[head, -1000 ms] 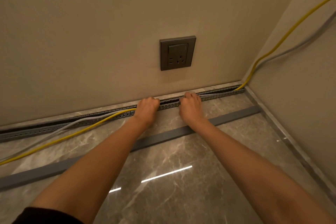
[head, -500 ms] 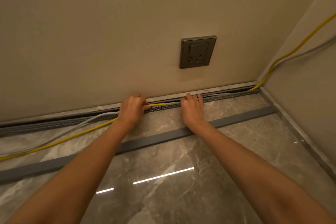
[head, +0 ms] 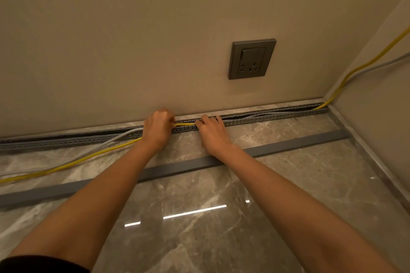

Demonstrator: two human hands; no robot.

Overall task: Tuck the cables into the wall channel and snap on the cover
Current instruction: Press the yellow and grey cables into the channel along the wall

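Observation:
A grey slotted wall channel runs along the foot of the wall. A yellow cable and a grey cable lie inside it on the right and trail out over the floor on the left. My left hand is closed around the yellow cable at the channel's edge. A short stretch of yellow shows between my hands. My right hand presses its fingertips onto the cables in the channel. The long grey cover strip lies on the floor, parallel to the channel, under my forearms.
A dark grey wall socket sits above the channel. The side wall meets the back wall at the right corner, where both cables climb up it. The floor is glossy marble tile.
Both hands have shifted left along the channel. More of the yellow cable now lies in the channel between my hands.

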